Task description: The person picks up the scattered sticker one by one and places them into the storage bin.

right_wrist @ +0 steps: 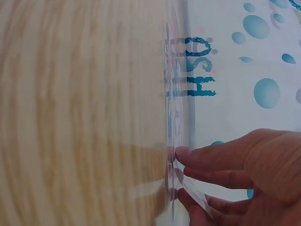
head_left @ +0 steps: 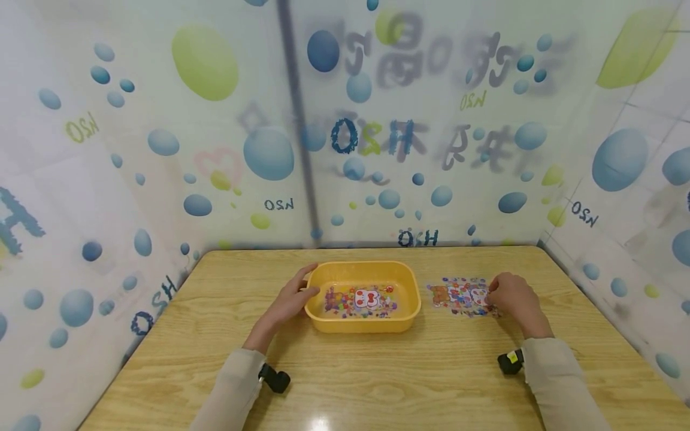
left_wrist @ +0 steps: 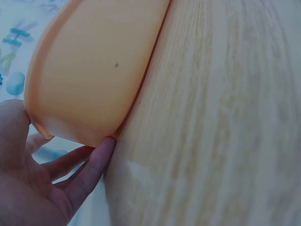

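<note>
A yellow plastic basin [head_left: 363, 325] stands on the wooden table. My left hand [head_left: 291, 296] grips its left end, the thumb at the rim and the other fingers against the outer wall. In the left wrist view, the fingers [left_wrist: 96, 160] reach down the basin's end wall near the tabletop. Inside the basin lies a clear sheet with colourful cartoon prints [head_left: 368, 299]. A similar clear cartoon-printed sheet [head_left: 458, 296] lies right of the basin. My right hand [head_left: 514, 299] pinches its right edge, where the right wrist view shows clear film [right_wrist: 195, 195] between thumb and fingers.
The wood-grain table [head_left: 377, 377] reaches back to a white curtain [head_left: 356, 203] printed with blue and green drops. The curtain also hangs along both sides. Small black cameras [head_left: 277, 379] sit on both wrists.
</note>
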The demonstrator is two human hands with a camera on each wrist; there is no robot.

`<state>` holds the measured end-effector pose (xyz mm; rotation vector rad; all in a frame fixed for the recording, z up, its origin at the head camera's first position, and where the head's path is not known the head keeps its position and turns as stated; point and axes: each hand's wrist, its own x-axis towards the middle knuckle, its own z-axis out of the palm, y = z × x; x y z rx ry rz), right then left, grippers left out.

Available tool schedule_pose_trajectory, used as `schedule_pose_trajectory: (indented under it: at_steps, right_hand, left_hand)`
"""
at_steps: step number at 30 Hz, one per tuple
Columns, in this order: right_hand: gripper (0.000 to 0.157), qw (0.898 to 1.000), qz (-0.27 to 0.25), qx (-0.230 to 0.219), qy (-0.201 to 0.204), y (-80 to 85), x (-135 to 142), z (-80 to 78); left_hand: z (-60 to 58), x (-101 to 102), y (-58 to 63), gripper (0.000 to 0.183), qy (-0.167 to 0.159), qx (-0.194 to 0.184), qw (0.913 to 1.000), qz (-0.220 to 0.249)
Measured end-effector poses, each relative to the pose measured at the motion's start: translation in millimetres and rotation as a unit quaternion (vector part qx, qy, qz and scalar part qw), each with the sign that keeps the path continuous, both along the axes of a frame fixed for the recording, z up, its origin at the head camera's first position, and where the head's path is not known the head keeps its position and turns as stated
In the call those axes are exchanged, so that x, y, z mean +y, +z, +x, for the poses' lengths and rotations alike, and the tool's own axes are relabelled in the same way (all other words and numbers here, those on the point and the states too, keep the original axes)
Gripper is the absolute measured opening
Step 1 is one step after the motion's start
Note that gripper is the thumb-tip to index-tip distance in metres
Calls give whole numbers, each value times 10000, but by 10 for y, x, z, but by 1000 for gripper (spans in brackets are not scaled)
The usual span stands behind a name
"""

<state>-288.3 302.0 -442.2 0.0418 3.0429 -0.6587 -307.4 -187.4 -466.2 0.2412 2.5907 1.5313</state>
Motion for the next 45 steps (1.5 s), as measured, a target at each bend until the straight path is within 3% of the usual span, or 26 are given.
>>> schedule_pose_trajectory:
  at_steps: [21,37,45]
  right_hand:
    - [25,9998,-76,190,42,-47,29,5]
    - [31,9996,-247,-22,-153,-64,20,-25]
    - [31,9997,-211,-7,-127,-59,-15,-31]
  left_hand:
    - [-3,49,14,54,173,-131,9997,110]
    - [2,47,42,54,181,-127,9998,28]
    - [-6,23,2,54,230,-90,9997,-3]
